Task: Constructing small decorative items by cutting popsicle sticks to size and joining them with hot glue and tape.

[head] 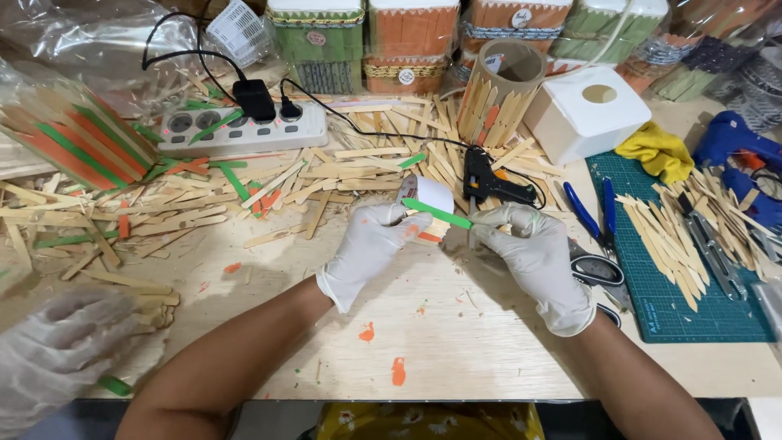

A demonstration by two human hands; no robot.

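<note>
1. Step in hand (a judgement): a green craft stick (pixel 437 213) is being fitted against the side of a small white paper tube (pixel 430 199), apparently as one slat of a cladding; some orange already shows low on the tube.
2. Left hand (pixel 371 244), gloved in white: its grip is closed around the tube from the near side, and the fingertips (pixel 401 218) also meet the stick's left end.
3. Right hand (pixel 533 253), gloved likewise: its grip pinches the right end of the stick between thumb and fingers.
4. Position: tube and stick are held just above the tabletop (pixel 456 342), in the middle of the view, just in front of the black glue gun (pixel 487 181) lying on scattered plain sticks.
5. Orientation: the stick's long axis runs almost level across the view, its left end slightly farther from the person and its right end nearer. The tube's open mouth faces away, up and to the right.
6. Next move (a judgement) calls for aligning the stick with the tube's wall and keeping steady pressure; whether glue is on it cannot be told.
7. Surroundings: blue-handled pliers (pixel 593 213) and a green cutting mat (pixel 668 285) lie to the right; another person's gloved hand (pixel 57 350) rests at the lower left.
</note>
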